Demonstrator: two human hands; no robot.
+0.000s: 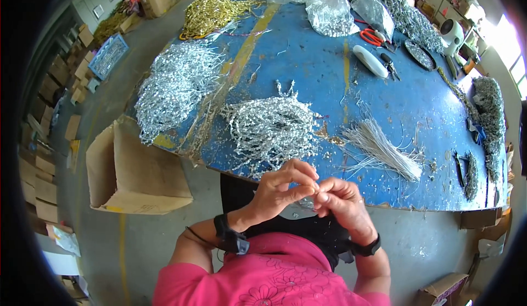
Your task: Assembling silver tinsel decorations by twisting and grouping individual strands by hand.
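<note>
My left hand [282, 191] and my right hand [343, 201] meet at the fingertips just off the table's near edge. Both are closed in a pinch; whatever lies between the fingers is too small to make out. Right beyond my left hand a heap of silver tinsel strands [274, 127] lies on the blue table [313, 64]. To the right of that heap, closer to my right hand, a fanned bundle of thin pale wires [387, 149] rests on the tabletop.
A larger silver tinsel pile [178, 86] and a gold one [214, 12] occupy the left side. Orange-handled scissors [371, 37], a white oblong object [369, 61] and black-handled pliers [390, 66] lie far right. An open cardboard box [148, 169] stands left of me.
</note>
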